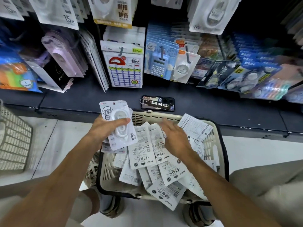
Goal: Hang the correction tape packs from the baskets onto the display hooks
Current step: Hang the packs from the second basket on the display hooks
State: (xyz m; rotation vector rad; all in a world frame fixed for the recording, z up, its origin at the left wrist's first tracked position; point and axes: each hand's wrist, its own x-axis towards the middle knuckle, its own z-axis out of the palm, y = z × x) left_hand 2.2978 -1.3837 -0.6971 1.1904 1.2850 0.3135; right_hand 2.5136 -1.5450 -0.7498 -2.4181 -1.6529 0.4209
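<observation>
My left hand point(105, 128) grips a small stack of white correction tape packs point(117, 115) above the left end of a beige basket point(218, 145); my thumb lies across the front pack. Several more packs point(165, 171) lie loose in the basket, most of them back side up. My right hand point(176, 136) hovers over the pile with its fingers spread and blurred, holding nothing. Display hooks point(121, 50) above the shelf carry hung stationery packs.
A phone point(158, 103) with a number tag lies on the dark shelf ledge point(73, 99) behind the basket. A second, grey basket point(14, 141) stands at the left edge. Hanging cards of calculators point(159, 63), tapes and labels crowd the wall above. Light floor lies below.
</observation>
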